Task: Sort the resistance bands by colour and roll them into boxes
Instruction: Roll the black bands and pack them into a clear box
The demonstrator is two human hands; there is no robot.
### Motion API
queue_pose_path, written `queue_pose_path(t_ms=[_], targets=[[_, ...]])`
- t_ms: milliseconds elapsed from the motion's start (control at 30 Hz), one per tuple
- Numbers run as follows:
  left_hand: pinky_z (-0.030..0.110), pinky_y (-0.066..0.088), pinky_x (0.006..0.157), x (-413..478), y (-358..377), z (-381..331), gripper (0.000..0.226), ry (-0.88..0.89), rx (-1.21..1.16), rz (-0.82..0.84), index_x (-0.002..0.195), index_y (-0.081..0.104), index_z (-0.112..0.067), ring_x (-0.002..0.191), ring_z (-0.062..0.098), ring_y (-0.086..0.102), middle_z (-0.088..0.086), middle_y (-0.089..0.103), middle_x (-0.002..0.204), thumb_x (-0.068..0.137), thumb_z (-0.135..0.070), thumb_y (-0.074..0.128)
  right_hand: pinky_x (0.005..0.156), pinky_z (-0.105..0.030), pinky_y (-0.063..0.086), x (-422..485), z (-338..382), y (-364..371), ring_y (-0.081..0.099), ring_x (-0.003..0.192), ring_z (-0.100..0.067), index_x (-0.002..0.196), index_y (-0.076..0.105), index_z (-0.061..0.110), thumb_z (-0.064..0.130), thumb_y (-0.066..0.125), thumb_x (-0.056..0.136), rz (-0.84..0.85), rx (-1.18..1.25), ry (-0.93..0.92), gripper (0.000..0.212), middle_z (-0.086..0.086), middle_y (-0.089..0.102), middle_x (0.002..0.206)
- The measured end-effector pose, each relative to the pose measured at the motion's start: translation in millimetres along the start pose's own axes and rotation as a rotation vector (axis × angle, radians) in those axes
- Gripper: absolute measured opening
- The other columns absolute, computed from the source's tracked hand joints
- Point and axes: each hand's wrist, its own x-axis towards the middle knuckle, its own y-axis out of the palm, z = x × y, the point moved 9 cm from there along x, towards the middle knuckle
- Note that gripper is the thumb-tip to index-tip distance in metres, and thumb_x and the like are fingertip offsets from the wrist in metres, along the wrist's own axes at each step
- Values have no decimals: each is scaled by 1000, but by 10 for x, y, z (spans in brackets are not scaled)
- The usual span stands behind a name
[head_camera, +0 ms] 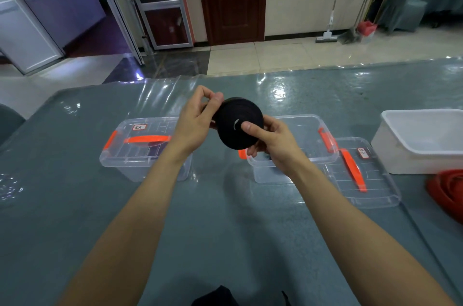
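Note:
A black resistance band (234,127), wound into a tight disc, is held up above the table between both hands. My left hand (198,122) pinches its left edge with thumb and fingers. My right hand (270,140) cups its lower right side, thumb pressed on the face. Below the roll stands an open clear box (323,155) with orange latches. Its lid (363,175) lies to the right. A closed clear box (140,147) with an orange handle stands on the left. Red bands (448,193) lie in a heap at the right edge.
A white tub (421,140) stands at the far right. The table (75,205) has a grey cloth under clear plastic sheet. A dark piece (215,298) shows at the bottom edge. Beyond the far table edge is tiled floor with a door and mops.

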Motion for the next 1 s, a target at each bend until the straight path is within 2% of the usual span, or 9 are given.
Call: queue_pose_path(t_ms=[100,233,400,500,600,700,800,900,1000], targets=[[25,60,71,-54,-6,25,36,65,-37,-141,104,61,-10,92,16,77,-3,78,99,106,-46,61,53,-31,55,-53,-34,-25,68,54,-29,117,76,9,37,93,81,-34,37,13,49,-17,76,87],[38,67,73,-178,71,109,22,70,-49,-298,100,75,-22,94,17,78,-5,81,100,107,-41,65,53,-30,54,-127,-76,-117,65,52,-27,120,72,-1,26,86,90,-114,78,35,42,-18,74,87],[40,67,79,-228,379,243,27,73,-31,-213,125,76,-30,105,19,79,-6,81,118,114,-35,52,53,-28,54,-206,-191,-402,64,51,-23,122,72,-2,22,83,93,-200,117,82,39,-18,75,89],[38,67,77,-194,569,266,14,91,-37,-203,114,66,-42,100,19,80,-7,80,117,112,-32,56,53,-28,54,-189,-273,-624,62,50,-22,121,73,0,23,84,92,-235,121,122,38,-15,75,88],[45,68,83,-61,842,455,5,-6,-121,-154,109,65,-30,107,22,80,-4,80,121,105,-29,68,56,-30,55,-124,-321,-895,62,52,-23,119,76,6,27,85,91,-266,112,165,36,-13,77,90],[45,68,84,154,1097,666,18,-153,-165,-126,110,65,-21,105,24,81,-1,79,122,99,-15,77,56,-31,57,2,-348,-1208,64,52,-23,119,76,8,31,87,89,-308,77,223,40,-14,79,94],[41,69,78,411,1312,801,19,-228,-163,-117,106,64,-17,99,23,82,2,82,113,98,-9,79,54,-31,57,193,-357,-1477,67,53,-23,126,69,3,33,88,89,-321,27,284,51,-17,79,98],[48,70,76,601,1503,967,18,-298,-133,-130,106,64,-12,93,26,83,5,84,105,97,-7,79,54,-32,59,376,-333,-1750,77,63,-27,136,51,17,43,96,77,-362,-173,307,79,-10,76,110],[57,68,74,662,1686,1185,19,-386,-77,-169,107,64,-6,88,35,82,12,82,103,96,-6,80,66,-25,59,545,-301,-1835,74,88,-8,136,45,28,51,104,51,-267,-572,245,106,9,66,114]])
